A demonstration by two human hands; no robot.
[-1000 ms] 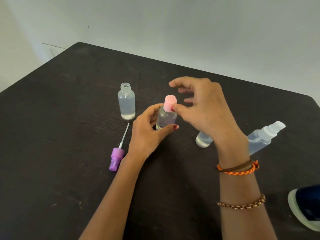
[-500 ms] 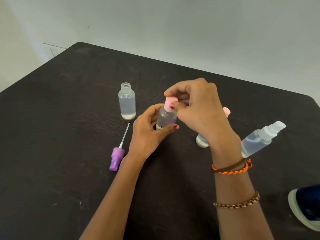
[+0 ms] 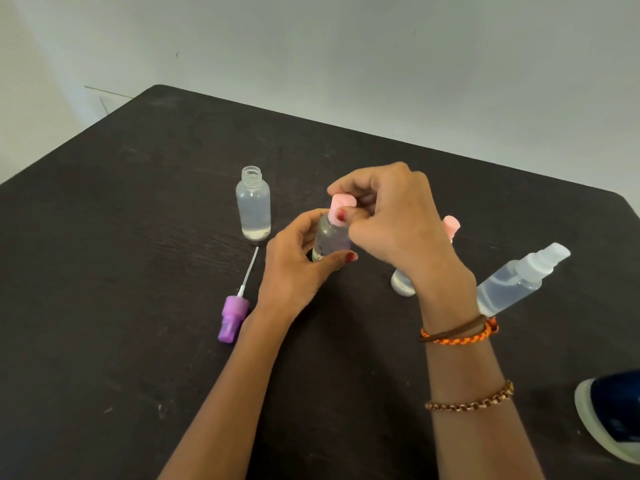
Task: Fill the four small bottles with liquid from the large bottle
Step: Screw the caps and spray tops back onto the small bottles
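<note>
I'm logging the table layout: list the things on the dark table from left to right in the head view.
Purple spray-pump cap with white dip tube → uncapped clear plastic bottle → pink-capped clear bottle gripped by the left hand → clear spray bottle with white nozzle → dark blue object at the right edge.

Table (image 3: 121, 237): black, faint wood grain.
Held bottle (image 3: 330, 239): clear; cap (image 3: 342, 206): pink.
Open bottle (image 3: 253, 206): clear, whitish base.
Spray pump (image 3: 232, 317): purple, white tube.
Spray bottle (image 3: 519, 278): clear, translucent white cap.
Bottle behind right wrist (image 3: 401, 284): whitish base, pink cap.
Fingernails: red.
Upper bracelets (image 3: 459, 332): brown; orange braid.
Lower bracelet (image 3: 471, 401): brown-gold links.
Wall (image 3: 346, 46): pale grey.
</note>
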